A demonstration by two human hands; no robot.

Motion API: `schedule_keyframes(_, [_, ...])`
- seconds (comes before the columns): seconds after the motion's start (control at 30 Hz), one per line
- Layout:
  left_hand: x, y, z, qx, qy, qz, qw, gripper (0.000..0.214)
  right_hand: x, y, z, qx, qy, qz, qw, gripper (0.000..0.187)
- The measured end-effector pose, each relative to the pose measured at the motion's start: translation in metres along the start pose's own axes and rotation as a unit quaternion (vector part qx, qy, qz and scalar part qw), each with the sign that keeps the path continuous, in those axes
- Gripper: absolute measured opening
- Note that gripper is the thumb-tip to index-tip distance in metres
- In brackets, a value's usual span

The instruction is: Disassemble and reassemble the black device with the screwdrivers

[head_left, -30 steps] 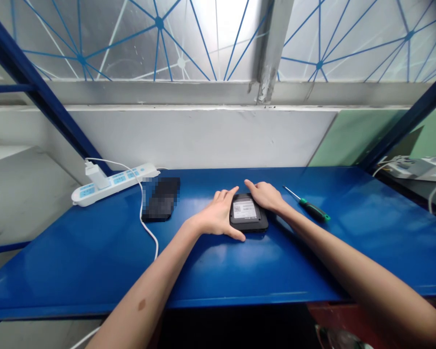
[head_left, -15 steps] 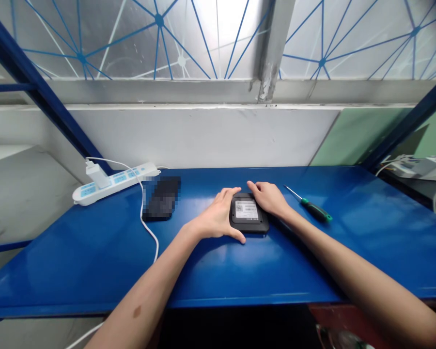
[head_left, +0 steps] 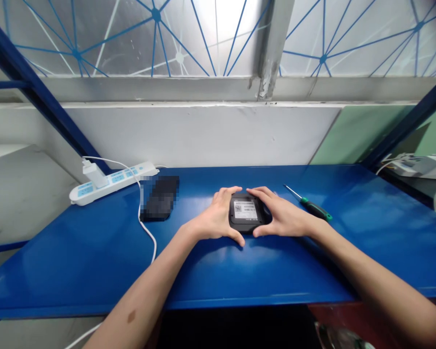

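A flat black device (head_left: 247, 226) with rounded corners and a white printed label (head_left: 245, 210) on its upper face lies on the blue table. Around its left side curves my left hand (head_left: 218, 215), fingers towards the far edge and thumb stretched along the near side. From the right, my right hand (head_left: 281, 213) grips the same device, fingertips at the far edge and thumb at the near right corner. A screwdriver (head_left: 315, 209) with a green and black handle lies just beyond my right wrist, its tip pointing away to the left.
A dark pixelated object (head_left: 162, 198) lies left of my hands. Behind it stands a white power strip (head_left: 118, 180) with a charger (head_left: 94, 174) plugged in, and a white cable (head_left: 147, 230) runs to the table's front edge. Blue frame posts (head_left: 51, 102) slant up at both sides.
My right hand has shifted from the device's far right corner to span its right side, with the thumb now at the near edge. My left hand stays about where it was.
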State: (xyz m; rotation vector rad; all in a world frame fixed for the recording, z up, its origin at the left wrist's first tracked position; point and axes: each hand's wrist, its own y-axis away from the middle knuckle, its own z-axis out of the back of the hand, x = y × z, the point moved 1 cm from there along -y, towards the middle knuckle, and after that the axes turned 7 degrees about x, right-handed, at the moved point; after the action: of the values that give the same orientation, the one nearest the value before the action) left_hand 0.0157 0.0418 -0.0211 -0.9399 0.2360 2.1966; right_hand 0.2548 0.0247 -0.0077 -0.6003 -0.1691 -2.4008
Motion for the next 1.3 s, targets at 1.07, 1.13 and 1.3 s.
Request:
schedule_keyframes(1.07, [-0.009, 0.001, -0.002, 0.029, -0.081, 0.022, 0.996, 0.122, -0.038, 0.006, 0.026, -0.167, 0.01, -0.037, 0.985, 0.106])
schedule_keyframes(1.13, [-0.01, 0.001, -0.001, 0.033, -0.083, 0.026, 0.996, 0.12, -0.04, 0.006, 0.026, -0.165, 0.01, -0.038, 0.985, 0.106])
schedule_keyframes(1.3, [-0.007, 0.004, 0.007, 0.037, -0.083, 0.042, 0.995, 0.12, -0.04, 0.005, 0.024, -0.153, 0.013, -0.032, 0.988, 0.107])
